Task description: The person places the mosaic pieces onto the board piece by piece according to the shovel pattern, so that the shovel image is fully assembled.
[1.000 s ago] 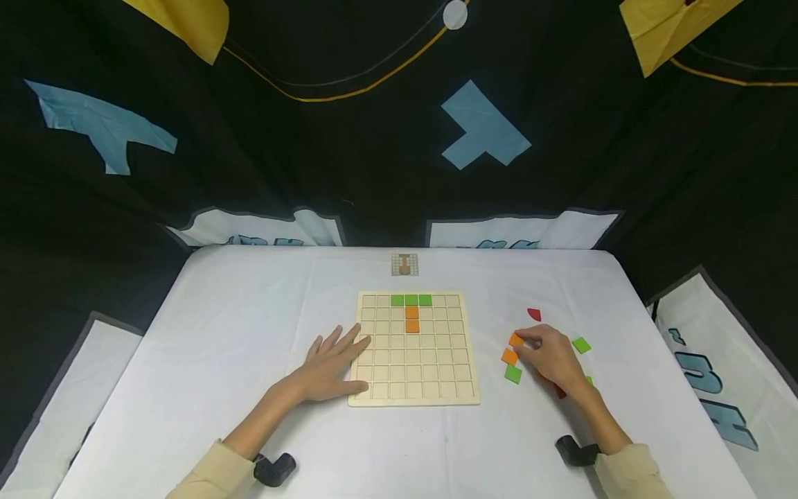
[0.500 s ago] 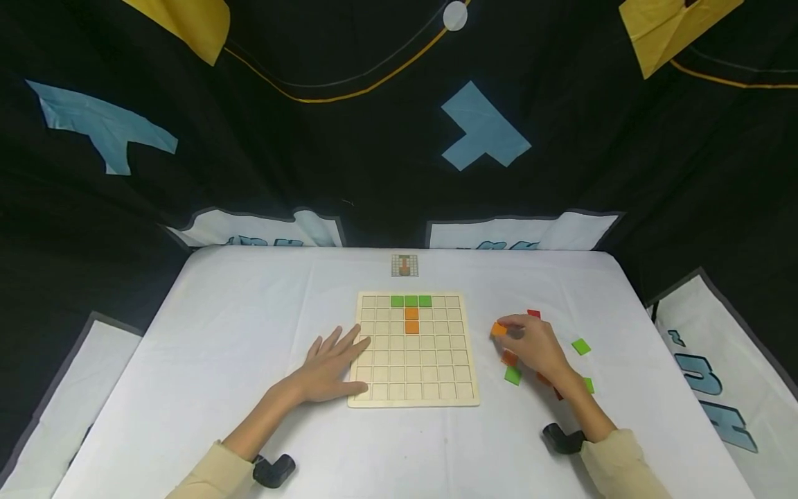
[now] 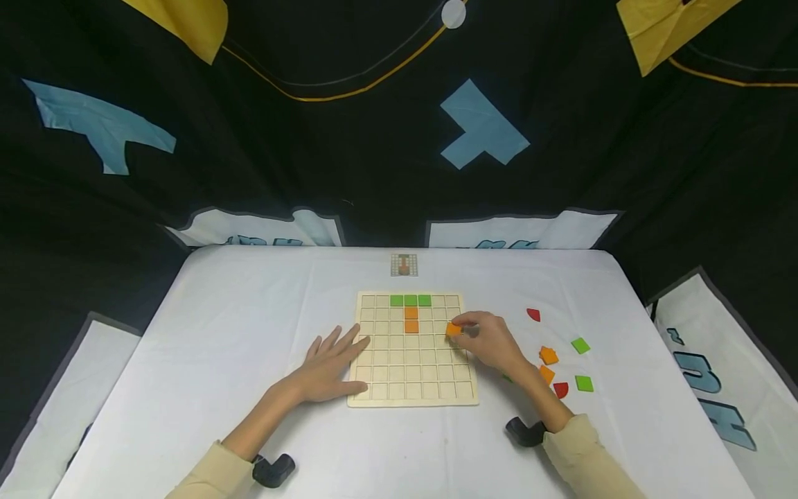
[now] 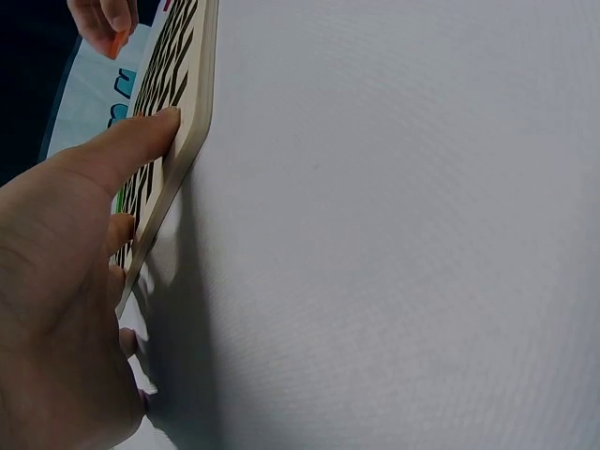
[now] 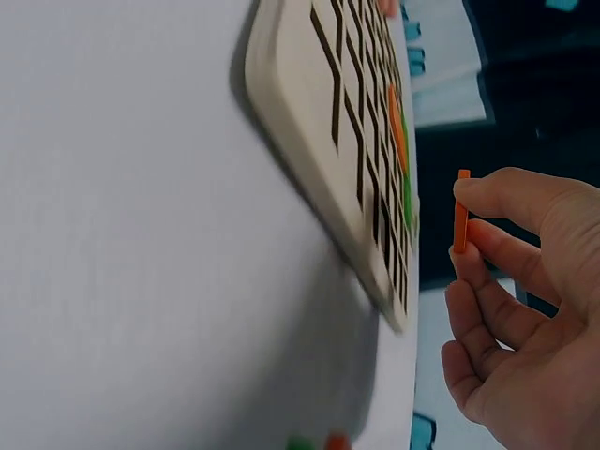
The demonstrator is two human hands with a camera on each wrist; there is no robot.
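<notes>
A square wooden grid board (image 3: 399, 364) lies on the white table. Three green tiles (image 3: 410, 300) fill neighbouring cells in its far row, with two orange tiles (image 3: 411, 319) in a column below the middle one. My left hand (image 3: 327, 367) rests on the board's left edge, fingers spread and straight; in the left wrist view the thumb (image 4: 141, 145) presses the rim. Between thumb and fingers my right hand (image 3: 492, 341) pinches a square orange tile (image 5: 461, 211), held above the board's right side and apart from it.
Right of the board lie loose pieces: orange tiles (image 3: 548, 355), green tiles (image 3: 581, 345), and red rounded pieces (image 3: 533, 314). A green tile is partly hidden under the right forearm. A small printed grid card (image 3: 404, 265) lies beyond the board.
My right hand has picked up an orange tile from the loose pieces and carried it left, over the board's right edge. The left hand has stayed in place.
</notes>
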